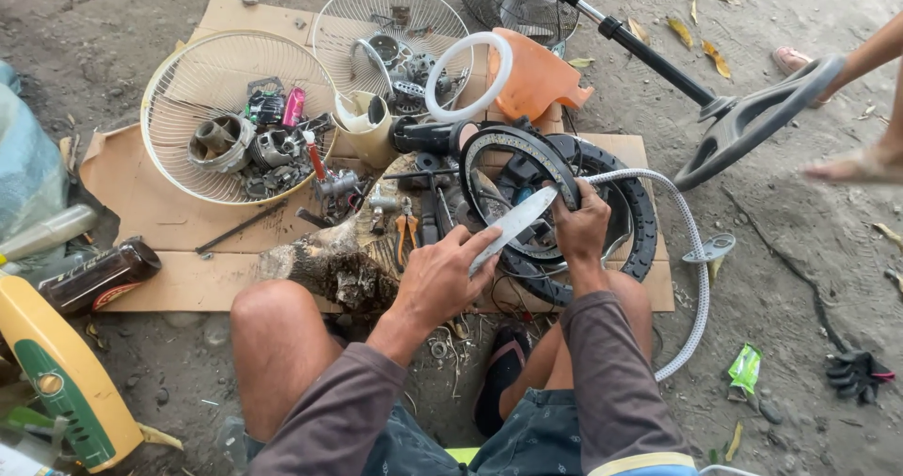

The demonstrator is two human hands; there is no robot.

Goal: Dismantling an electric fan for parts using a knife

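- I see the left hand (442, 278) reaching forward from the bent left knee, palm down, fingers clenched on the near end of a flat grey blade (513, 227).
- I see the right hand (580, 227) set further forward, wrist bent, fingers curled over the far end of the blade and pressing on the tyre (640, 222).
- The blade is long, pale and slightly curved; it runs aslant from lower left to upper right between both hands.
- The tyre is black with a knobbed tread; it lies flat on the cardboard (179, 222), just ahead of the knees.
- A ribbed grey hose (701, 278) loops round the tyre's right side.
- Two fan grilles (188, 90) holding metal parts lie to the upper left.
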